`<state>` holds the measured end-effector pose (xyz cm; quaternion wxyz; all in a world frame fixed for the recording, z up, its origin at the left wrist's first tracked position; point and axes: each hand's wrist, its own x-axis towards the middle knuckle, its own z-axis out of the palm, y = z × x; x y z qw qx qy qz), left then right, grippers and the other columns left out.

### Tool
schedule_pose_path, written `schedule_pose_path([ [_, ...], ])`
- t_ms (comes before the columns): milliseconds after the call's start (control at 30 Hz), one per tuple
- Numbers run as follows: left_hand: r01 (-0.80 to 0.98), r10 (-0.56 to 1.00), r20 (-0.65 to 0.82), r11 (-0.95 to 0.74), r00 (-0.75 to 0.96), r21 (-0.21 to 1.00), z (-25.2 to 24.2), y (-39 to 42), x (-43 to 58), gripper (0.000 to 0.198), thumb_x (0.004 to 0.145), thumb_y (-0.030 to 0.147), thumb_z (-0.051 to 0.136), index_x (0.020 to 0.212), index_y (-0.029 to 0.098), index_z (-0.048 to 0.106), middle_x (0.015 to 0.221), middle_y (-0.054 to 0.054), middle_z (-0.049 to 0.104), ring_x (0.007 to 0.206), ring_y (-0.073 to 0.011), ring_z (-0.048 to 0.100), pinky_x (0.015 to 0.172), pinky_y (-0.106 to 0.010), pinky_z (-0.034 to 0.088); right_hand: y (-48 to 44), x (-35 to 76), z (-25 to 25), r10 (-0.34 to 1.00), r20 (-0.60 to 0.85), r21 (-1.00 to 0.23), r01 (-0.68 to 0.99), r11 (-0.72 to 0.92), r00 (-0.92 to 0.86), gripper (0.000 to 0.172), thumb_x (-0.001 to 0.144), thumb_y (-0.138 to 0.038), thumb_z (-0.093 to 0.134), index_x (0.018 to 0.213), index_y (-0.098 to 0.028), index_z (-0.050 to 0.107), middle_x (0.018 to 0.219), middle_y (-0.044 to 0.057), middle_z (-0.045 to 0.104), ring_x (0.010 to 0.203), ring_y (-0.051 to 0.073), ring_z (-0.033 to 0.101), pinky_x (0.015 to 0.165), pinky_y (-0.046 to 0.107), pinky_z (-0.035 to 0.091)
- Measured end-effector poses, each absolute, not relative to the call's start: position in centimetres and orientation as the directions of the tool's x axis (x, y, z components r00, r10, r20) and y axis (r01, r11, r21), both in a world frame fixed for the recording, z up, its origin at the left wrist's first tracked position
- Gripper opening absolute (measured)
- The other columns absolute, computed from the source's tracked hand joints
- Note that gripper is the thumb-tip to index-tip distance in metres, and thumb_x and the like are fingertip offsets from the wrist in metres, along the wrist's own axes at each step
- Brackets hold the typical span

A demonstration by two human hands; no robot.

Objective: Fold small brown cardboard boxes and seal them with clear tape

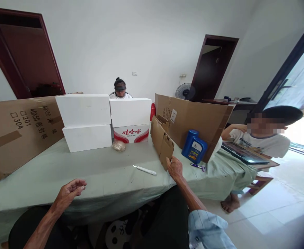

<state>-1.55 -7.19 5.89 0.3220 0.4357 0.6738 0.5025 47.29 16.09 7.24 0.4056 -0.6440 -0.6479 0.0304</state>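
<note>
My right hand [175, 167] grips the near lower corner of a narrow brown cardboard box [159, 138] standing on the table's right half. The box has ragged cut edges along its top. My left hand [71, 192] hovers over the front edge of the table, holding nothing, its fingers loosely bent and apart from the thumb. Between the hands lies a white craft knife [145, 170], its tip pointing left. A clear crumpled ball [119, 145], perhaps tape or plastic, rests farther back, before the white boxes.
White boxes [87, 138] stand stacked at the back, one with red print [131, 134]. Large cardboard sheets flank the table at left [19, 138] and right [193, 117]. A blue oil bottle [194, 147] and purple-handled tool [198, 167] sit right. People sit opposite and at right.
</note>
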Motion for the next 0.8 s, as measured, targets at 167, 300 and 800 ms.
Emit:
schedule_pose_path([
  [167,0.237,0.906,-0.025,0.137,-0.422,0.962,4.8,-7.0,-2.1,0.076,0.048,0.075,0.09,0.095,0.017,0.076,0.107,-0.019,0.085,0.102,-0.0379,0.08,0.079,-0.041,0.064,19.9,45.5,7.6,0.899,0.406,-0.497,0.865,0.069,0.161,0.026,0.101,-0.02,0.056,0.083,-0.013,0.073,0.091,0.015,0.075,0.086,0.021,0.07,0.076,0.03,0.044],
  [300,0.238,0.908,-0.031,0.143,-0.417,0.961,4.0,-7.0,-2.2,0.072,0.05,0.073,0.089,0.094,0.017,0.076,0.107,-0.019,0.084,0.102,-0.0364,0.079,0.077,-0.039,0.063,22.9,43.9,8.2,0.924,0.345,-0.467,0.884,0.017,0.164,0.02,0.106,-0.032,0.067,0.107,-0.014,0.073,0.111,0.009,0.074,0.099,0.021,0.071,0.091,0.037,0.057],
  [800,0.228,0.931,-0.103,0.191,-0.349,0.955,0.9,-5.9,-1.6,0.07,0.056,0.074,0.088,0.097,0.018,0.077,0.106,-0.017,0.084,0.107,-0.0359,0.08,0.083,-0.037,0.065,32.7,40.0,9.7,0.946,0.198,-0.515,0.848,-0.124,0.259,0.039,0.105,-0.042,0.071,0.136,-0.018,0.066,0.136,0.012,0.067,0.115,0.026,0.07,0.098,0.047,0.062],
])
